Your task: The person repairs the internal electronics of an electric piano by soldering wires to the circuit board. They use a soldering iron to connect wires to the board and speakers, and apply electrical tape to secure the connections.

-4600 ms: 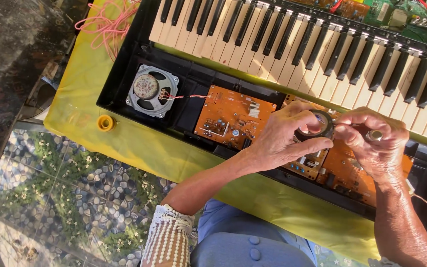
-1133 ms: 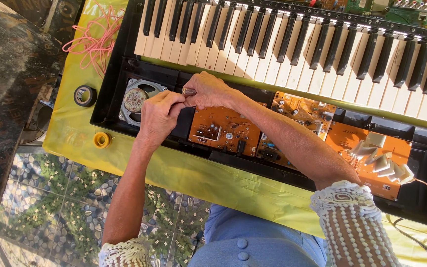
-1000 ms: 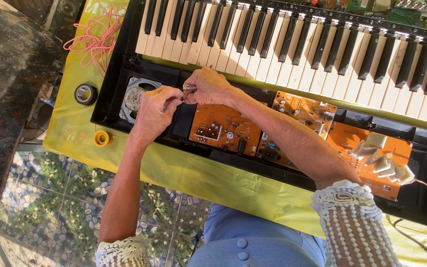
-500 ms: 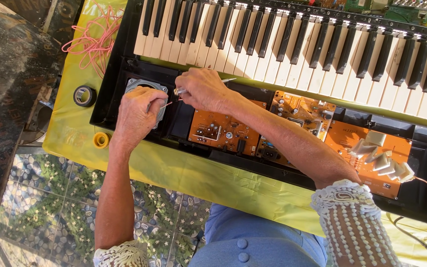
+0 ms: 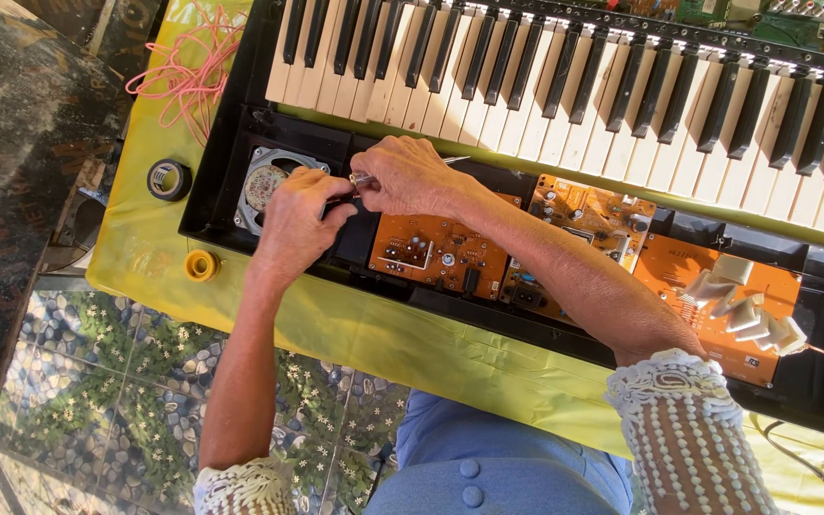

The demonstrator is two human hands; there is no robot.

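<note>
Hands meet at the speaker (image 5: 264,186): our left hand (image 5: 296,221) pinches its wire taut while our right hand (image 5: 402,176) grips a thin tool (image 5: 457,160), fingers narrow.

Support: table under a yellow cloth (image 5: 374,339), running from upper left of frame to lower right. Directly on the cloth: opened black keyboard case (image 5: 216,181), taking most of the upper frame; pink wire tangle (image 5: 188,67), upper left; black tape roll (image 5: 169,179), left, just beside the case; small yellow spool (image 5: 201,265), below it near the cloth's edge. Pebble-pattern floor (image 5: 97,381), lower left.
</note>
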